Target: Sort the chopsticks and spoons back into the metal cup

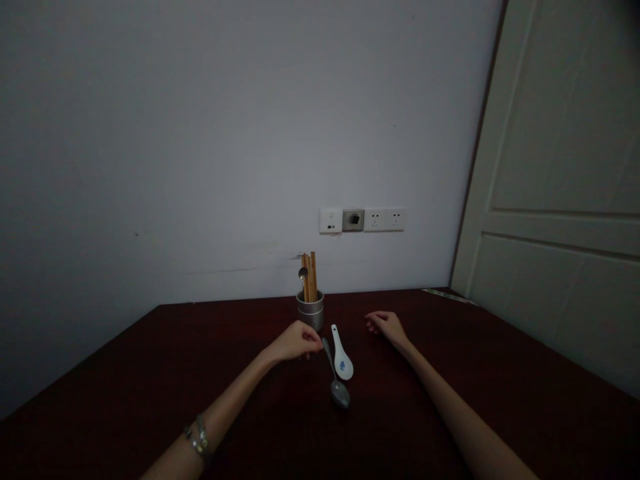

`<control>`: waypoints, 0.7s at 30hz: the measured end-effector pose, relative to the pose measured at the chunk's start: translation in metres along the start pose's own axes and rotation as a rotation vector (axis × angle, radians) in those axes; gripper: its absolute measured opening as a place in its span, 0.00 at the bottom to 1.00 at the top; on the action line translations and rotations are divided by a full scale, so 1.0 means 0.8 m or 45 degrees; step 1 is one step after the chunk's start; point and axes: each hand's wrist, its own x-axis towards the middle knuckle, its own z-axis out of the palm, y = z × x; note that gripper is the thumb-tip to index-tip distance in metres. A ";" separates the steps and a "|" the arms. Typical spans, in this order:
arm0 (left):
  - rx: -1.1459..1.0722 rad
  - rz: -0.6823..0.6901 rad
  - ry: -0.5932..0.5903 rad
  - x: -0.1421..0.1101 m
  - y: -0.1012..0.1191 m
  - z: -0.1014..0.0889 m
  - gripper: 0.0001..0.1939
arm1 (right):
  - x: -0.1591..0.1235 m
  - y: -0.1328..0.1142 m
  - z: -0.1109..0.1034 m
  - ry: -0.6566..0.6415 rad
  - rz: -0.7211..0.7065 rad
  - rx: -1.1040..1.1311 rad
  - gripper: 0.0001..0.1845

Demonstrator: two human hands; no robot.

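My left hand [297, 341] is closed, with its fingertips against the handle end of a metal spoon [340, 394]. The spoon's bowl points toward me on the dark red table. Just right of it lies a white soup spoon [343, 364] with a blue mark in its bowl. My right hand [387, 325] is held over the table farther right, its fingers loosely bent and slightly apart, holding nothing. Behind my left hand stands a metal cup [311, 312], partly covered by that hand. Several wooden chopsticks [310, 277] and a small metal spoon [303, 273] stick up from the cup.
The dark red table [200, 347] reaches back to a pale wall [225, 133]. Sockets and switch plates [384, 220] are set in the wall above its back edge. A pale panelled door [560, 167] stands at the right. A thin strip [449, 296] lies near the back right corner.
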 end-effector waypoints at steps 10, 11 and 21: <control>0.107 -0.214 -0.090 0.010 -0.026 0.037 0.12 | -0.004 -0.007 0.000 0.012 0.016 -0.021 0.09; 0.116 -0.227 -0.101 0.011 -0.027 0.039 0.13 | -0.004 -0.007 0.000 0.012 0.013 -0.028 0.09; 0.345 -0.237 -0.106 0.023 -0.006 0.048 0.13 | -0.004 -0.010 0.000 0.016 0.025 -0.076 0.09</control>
